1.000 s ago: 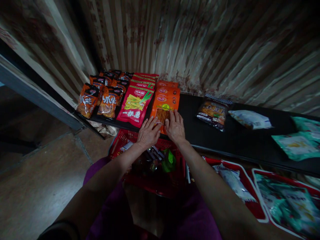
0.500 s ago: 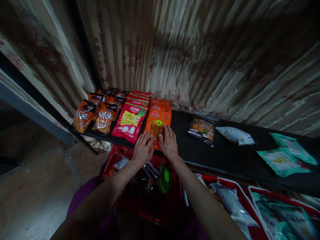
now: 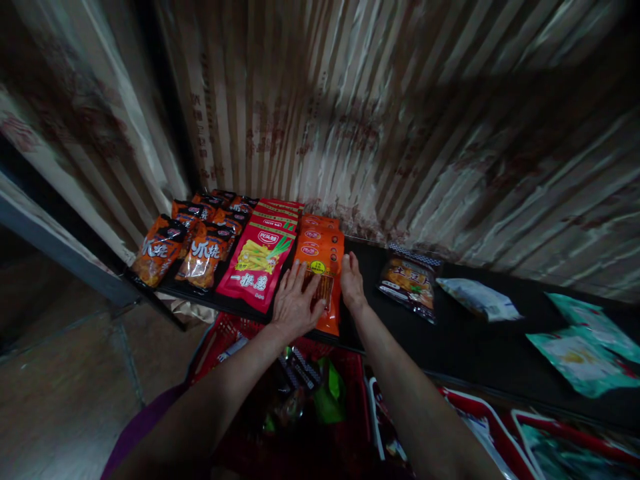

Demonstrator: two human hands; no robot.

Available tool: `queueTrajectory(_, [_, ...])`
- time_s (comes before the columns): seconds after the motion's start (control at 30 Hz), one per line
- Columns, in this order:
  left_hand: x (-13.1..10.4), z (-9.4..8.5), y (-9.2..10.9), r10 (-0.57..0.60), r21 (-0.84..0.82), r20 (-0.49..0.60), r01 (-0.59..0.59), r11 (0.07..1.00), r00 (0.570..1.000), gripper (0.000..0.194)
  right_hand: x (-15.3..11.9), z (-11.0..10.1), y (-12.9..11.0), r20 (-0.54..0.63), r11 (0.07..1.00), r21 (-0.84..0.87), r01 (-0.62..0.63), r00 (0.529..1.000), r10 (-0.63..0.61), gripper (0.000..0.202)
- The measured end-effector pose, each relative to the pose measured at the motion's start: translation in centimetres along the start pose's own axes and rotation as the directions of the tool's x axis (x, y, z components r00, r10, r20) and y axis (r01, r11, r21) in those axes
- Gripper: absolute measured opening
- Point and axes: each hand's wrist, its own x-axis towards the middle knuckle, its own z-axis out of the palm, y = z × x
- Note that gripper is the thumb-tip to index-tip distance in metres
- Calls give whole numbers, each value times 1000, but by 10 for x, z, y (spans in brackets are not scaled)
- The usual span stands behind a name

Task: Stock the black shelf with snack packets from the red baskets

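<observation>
My left hand (image 3: 295,301) lies with spread fingers on the lower left part of the front orange snack packet (image 3: 324,267). Along that packet's right edge stands my right hand (image 3: 353,283), on its side with the fingers stretched out. More orange packets overlap behind the front one in a row on the black shelf (image 3: 373,270). Directly left of them is a row of pink-red snack bags (image 3: 256,267), also overlapping. Beyond those sit several orange-and-black snack bags (image 3: 205,257).
To the right on the shelf lie a dark snack bag (image 3: 409,283), a white packet (image 3: 479,299) and two teal packets (image 3: 583,360). Below the shelf edge, a red basket (image 3: 213,340) holds assorted packets. More red baskets (image 3: 493,407) stand at lower right. Striped wrapping (image 3: 280,133) hangs behind.
My right hand has moved from the orange packet's front to its right edge. My left hand has shifted onto the packet's face. The view has tilted slightly, so the shelf appears lower.
</observation>
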Motion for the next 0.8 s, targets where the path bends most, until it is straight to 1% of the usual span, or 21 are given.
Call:
queueTrajectory(0.07, [7, 4, -1, -33, 6, 24, 32, 999, 999, 56, 14, 4, 2, 1, 1000, 21, -22, 1000, 22, 72])
queueTrajectory(0.17, [10, 9, -2, -75, 16, 77, 74, 997, 994, 59, 30, 12, 8, 15, 999, 34, -23, 1000, 22, 72])
queueTrajectory(0.3, [10, 11, -3, -121, 22, 131, 119, 993, 984, 60, 41, 20, 17, 62, 997, 80, 1, 998, -6, 71])
queueTrajectory(0.4, [12, 11, -5, -130, 8, 171, 131, 991, 977, 61, 42, 23, 23, 81, 995, 89, 43, 995, -50, 70])
queueTrajectory(0.5, [14, 10, -7, -131, -9, 189, 135, 991, 973, 62, 39, 21, 24, 94, 996, 59, 71, 993, -76, 71])
queueTrajectory(0.67, [13, 10, -9, -127, -33, 162, 134, 990, 979, 60, 33, 16, 15, 108, 997, -27, 75, 992, -71, 74])
queueTrajectory(0.8, [12, 11, -9, -117, -23, 133, 121, 992, 984, 59, 29, 16, 7, 115, 998, -34, 53, 992, -49, 76])
